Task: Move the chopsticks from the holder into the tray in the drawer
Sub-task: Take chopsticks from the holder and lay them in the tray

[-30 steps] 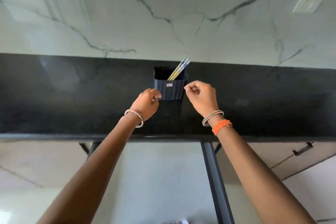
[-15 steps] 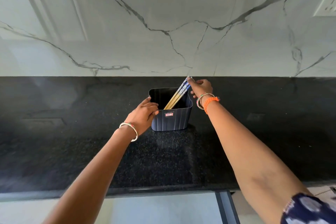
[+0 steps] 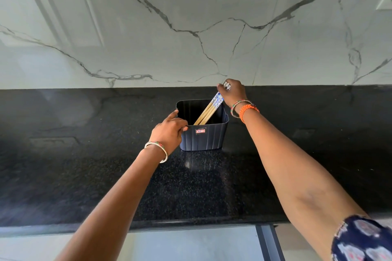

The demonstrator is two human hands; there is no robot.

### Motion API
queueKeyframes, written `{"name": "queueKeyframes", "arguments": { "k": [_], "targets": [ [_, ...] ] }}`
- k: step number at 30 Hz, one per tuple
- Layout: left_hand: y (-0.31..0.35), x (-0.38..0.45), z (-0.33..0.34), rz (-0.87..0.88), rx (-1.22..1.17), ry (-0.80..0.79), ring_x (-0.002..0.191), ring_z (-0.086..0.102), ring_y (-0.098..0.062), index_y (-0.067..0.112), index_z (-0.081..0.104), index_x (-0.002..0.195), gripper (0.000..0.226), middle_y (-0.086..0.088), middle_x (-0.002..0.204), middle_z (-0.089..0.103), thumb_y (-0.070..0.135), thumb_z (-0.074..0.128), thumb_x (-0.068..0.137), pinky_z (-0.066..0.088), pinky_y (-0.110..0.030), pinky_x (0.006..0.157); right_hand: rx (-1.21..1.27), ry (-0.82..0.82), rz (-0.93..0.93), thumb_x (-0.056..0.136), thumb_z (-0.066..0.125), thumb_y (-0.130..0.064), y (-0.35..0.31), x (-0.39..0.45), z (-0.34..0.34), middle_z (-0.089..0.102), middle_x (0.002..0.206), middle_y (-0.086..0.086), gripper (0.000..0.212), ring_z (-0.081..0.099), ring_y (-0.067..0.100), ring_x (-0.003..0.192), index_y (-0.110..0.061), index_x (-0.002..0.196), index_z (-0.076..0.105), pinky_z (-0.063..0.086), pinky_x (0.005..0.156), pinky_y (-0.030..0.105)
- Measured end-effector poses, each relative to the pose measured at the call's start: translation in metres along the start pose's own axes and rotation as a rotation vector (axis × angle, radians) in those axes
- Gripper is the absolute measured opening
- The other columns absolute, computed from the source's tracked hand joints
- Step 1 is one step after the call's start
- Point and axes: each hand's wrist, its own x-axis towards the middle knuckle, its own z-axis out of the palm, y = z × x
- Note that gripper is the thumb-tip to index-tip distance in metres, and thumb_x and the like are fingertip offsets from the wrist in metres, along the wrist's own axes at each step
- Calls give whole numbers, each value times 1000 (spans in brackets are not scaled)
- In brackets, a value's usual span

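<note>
right hand (image 3: 232, 92) grip closed on the patterned tops of the chopsticks (image 3: 209, 110); their lower ends sit inside the dark ribbed holder (image 3: 204, 136), leaning toward its back right corner. left hand (image 3: 169, 131) wraps the holder's near left rim, steadying it on the black desk (image 3: 84, 176). drawer and tray not in view from here. risks i see: bundle fanning out on the lift and one stick slipping loose; tips catching the rim and tipping the holder if the left hand eases off.

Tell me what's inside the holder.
The chopsticks lean in the holder, tops in the right hand. Their lower ends and the holder's floor are hidden by its front wall.
</note>
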Motion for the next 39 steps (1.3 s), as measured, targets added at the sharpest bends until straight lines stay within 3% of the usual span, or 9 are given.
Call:
{"name": "queueKeyframes", "arguments": {
  "k": [7,12,16,20,25,29,31,35,39],
  "targets": [
    [23,-15,0,-1,242,149,144,19,-25,21,44,132,36,-2,142,45,17,41,96,24,-42,111,150,394,-120,90,60,-19,-32,-21,-43,52,62,12,30,47,22,58,-7,67,45,27,52,26],
    [88,-28,-28,-28,-339,355,127,41,-26,9,33,140,51,-10,136,49,32,44,95,36,-39,102,494,706,-83,92,57,-22,-55,-61,-85,51,58,0,34,51,12,52,-17,61,44,40,55,24],
    [147,-44,-64,-188,-1459,181,76,50,-7,6,47,108,30,1,83,55,33,42,97,42,-21,71,807,674,30,94,54,-21,-65,-124,-84,41,53,4,36,39,20,43,-19,61,40,37,46,29],
    [152,-88,-81,-252,-2100,153,79,57,-15,16,51,81,23,2,78,68,11,37,99,52,-28,71,911,608,182,93,56,-27,-68,-197,-79,41,52,6,35,29,10,31,-17,62,43,28,36,13],
    [133,-154,-75,-354,-2273,173,103,58,-20,9,50,117,27,-4,108,60,4,31,99,43,-42,100,853,503,222,92,56,-26,-57,-277,-73,37,49,2,38,27,8,31,-20,58,42,25,36,12],
    [121,-203,-62,-429,-2280,164,91,61,-17,12,56,85,31,1,79,70,-2,31,97,49,-37,85,629,403,289,91,57,-26,-46,-328,-67,53,55,8,36,42,9,36,-20,57,47,34,34,20],
    [115,-224,-54,-467,-2253,184,88,60,-16,13,51,76,35,3,69,66,-4,29,97,45,-39,92,157,358,205,91,54,-24,-33,-349,-66,65,74,17,24,58,24,61,-10,72,59,50,56,37],
    [108,-270,-29,-569,-2148,164,83,58,-14,15,47,73,36,5,62,62,-3,29,98,47,-35,82,-563,217,-169,94,42,-23,-28,-403,-49,69,90,12,24,62,33,91,-10,101,61,29,106,46],
    [101,-319,2,-619,-2111,-57,76,66,-8,14,48,78,33,6,61,67,1,26,99,54,-25,76,-415,-215,-231,98,33,-41,-21,-460,-15,69,81,22,39,63,42,74,-9,93,54,43,60,39]
  ]
}}
